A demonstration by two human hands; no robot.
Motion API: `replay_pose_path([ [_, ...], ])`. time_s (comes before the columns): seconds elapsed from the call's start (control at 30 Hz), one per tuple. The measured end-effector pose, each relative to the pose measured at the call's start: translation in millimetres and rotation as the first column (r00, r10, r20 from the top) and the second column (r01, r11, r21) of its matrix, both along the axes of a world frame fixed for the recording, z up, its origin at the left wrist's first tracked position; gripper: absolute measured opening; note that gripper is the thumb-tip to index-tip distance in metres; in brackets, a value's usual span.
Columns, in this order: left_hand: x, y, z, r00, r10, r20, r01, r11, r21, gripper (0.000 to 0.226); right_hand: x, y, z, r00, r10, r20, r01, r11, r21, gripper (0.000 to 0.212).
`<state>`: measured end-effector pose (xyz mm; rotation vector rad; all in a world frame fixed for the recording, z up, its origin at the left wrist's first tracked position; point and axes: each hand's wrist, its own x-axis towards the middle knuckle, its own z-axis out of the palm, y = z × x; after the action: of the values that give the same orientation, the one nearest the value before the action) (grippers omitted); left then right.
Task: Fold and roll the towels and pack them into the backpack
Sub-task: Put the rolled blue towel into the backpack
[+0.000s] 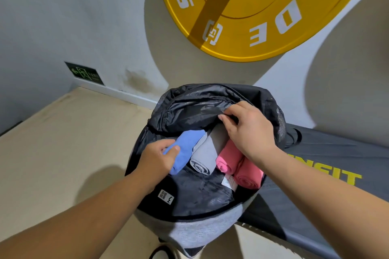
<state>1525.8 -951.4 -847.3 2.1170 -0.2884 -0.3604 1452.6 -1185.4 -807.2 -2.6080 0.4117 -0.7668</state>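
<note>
On the beige floor [63, 143] beside a black mat [326, 160], under a pale wall [63, 17] bearing a yellow weight plate [263, 17], your backpack [189, 235] lay open. Your left hand [159, 160] gripped the blue rolled towel [187, 145] inside; your right hand [250, 130] pinched the black flap [195, 109].

A pale grey wall [63, 17] carries a big round yellow weight plate [263, 10] and a small green exit sign [85, 73], above a beige floor [63, 143].

Bright overhead light; hard curved shadows on wall [88, 17]; wide-angle bending at edges; slight softness throughout.
</note>
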Motion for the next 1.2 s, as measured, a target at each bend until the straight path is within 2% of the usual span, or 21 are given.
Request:
replay_pose_path([
  [0.03,6.0,-6.3,-3.2,0.995,0.059,-0.075,-0.064,0.995,-0.074,0.014,-1.1,-0.5,-0.8,1.0,0.008,-0.013,-0.008,1.0,0.007,0.02],
  [0.07,9.9,-12.7,-5.2,0.981,0.123,-0.151,-0.136,0.988,-0.079,0.012,-2.9,-0.7,-2.1,0.999,0.021,-0.032,-0.021,1.0,0.01,0.022],
  [0.13,14.2,-23.1,-10.5,0.968,0.172,-0.184,-0.175,0.984,-0.001,0.01,-7.0,-0.6,-4.1,0.995,0.049,-0.084,-0.05,0.999,-0.012,0.027],
  [0.27,12.6,-28.0,-6.8,0.996,0.089,0.021,-0.091,0.953,0.291,0.031,-16.6,-0.4,-0.8,0.977,0.117,-0.179,-0.123,0.992,-0.021,0.033],
  [0.37,3.1,-27.3,11.4,0.992,0.026,0.122,-0.071,0.924,0.377,0.022,-29.9,-3.5,8.8,0.967,0.143,-0.213,-0.147,0.989,-0.005,0.037],
  [0.47,-20.3,-42.7,42.4,0.97,-0.071,0.231,-0.001,0.954,0.299,0.005,-49.4,-15.1,19.3,0.964,0.094,-0.25,-0.108,0.993,-0.044,0.038],
  [0.6,-69.1,-93.3,82.6,0.971,-0.192,0.143,0.171,0.974,0.149,0.009,-90.7,-44.4,38.0,0.96,-0.021,-0.28,0.003,0.998,-0.063,0.035],
  [0.77,-145.3,-172.0,112.5,0.877,-0.455,0.153,0.437,0.889,0.139,0.02,-172.7,-96.3,49.5,0.916,-0.177,-0.36,0.168,0.984,-0.057,0.033],
  [0.87,-190.6,-215.8,115.5,0.79,-0.602,0.118,0.582,0.796,0.165,0.022,-234.8,-130.3,44.8,0.866,-0.26,-0.428,0.268,0.963,-0.043,0.032],
  [0.97,-227.5,-247.3,112.9,0.726,-0.68,0.105,0.655,0.73,0.198,0.016,-292.9,-161.9,34.7,0.801,-0.35,-0.486,0.38,0.924,-0.038,0.031],
  [1.07,-255.6,-265.1,106.4,0.72,-0.692,0.055,0.678,0.718,0.156,0.015,-341.2,-193.1,15.3,0.707,-0.438,-0.555,0.511,0.859,-0.025,0.028],
  [1.2,-280.5,-263.1,85.0,0.702,-0.71,0.055,0.694,0.7,0.169,0.014,-391.9,-230.0,-15.1,0.532,-0.538,-0.654,0.691,0.722,-0.031,0.02],
])
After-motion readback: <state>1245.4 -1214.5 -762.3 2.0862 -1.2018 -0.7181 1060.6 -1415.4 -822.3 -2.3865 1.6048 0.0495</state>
